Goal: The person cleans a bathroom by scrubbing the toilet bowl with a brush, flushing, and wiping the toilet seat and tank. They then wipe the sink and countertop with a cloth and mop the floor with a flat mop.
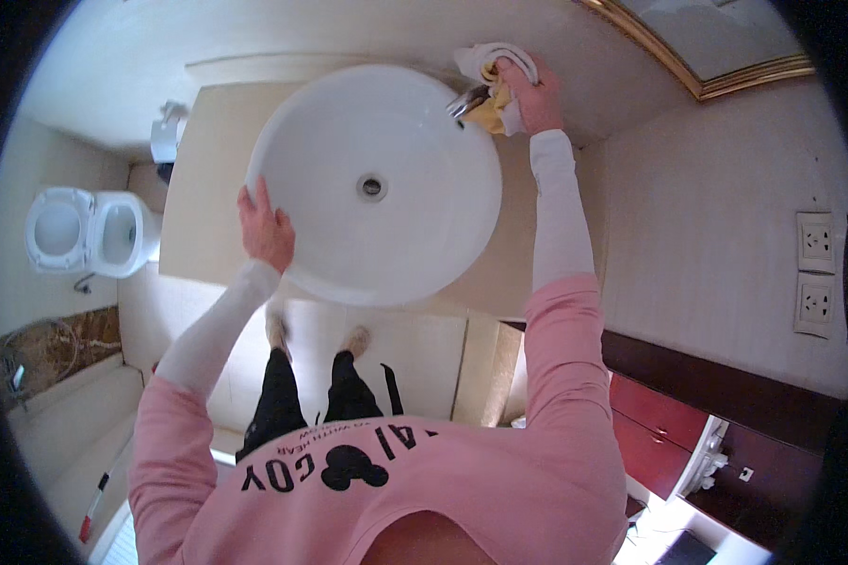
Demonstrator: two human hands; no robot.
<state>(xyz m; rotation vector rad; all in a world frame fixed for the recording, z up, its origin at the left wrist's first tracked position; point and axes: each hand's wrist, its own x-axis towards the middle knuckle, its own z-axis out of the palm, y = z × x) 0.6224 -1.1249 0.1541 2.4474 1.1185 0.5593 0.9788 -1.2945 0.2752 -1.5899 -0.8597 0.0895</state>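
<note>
A round white washbasin (424,233) with a metal drain (372,187) sits on a beige countertop (208,176). At its upper right rim is a chrome faucet (468,102), partly covered by cloth. My right hand (537,95) grips a white and yellow cloth (493,60) against the faucet, close to the wall. My left hand (267,226) rests on the basin's left rim with its fingers spread and holds nothing.
Left of the counter are a white toilet (120,233) with its lid raised and a wall-mounted paper holder (164,140). A gold-framed mirror (703,88) is at the upper right, and wall sockets (815,241) are at the far right. Red drawers (650,438) stand at the lower right.
</note>
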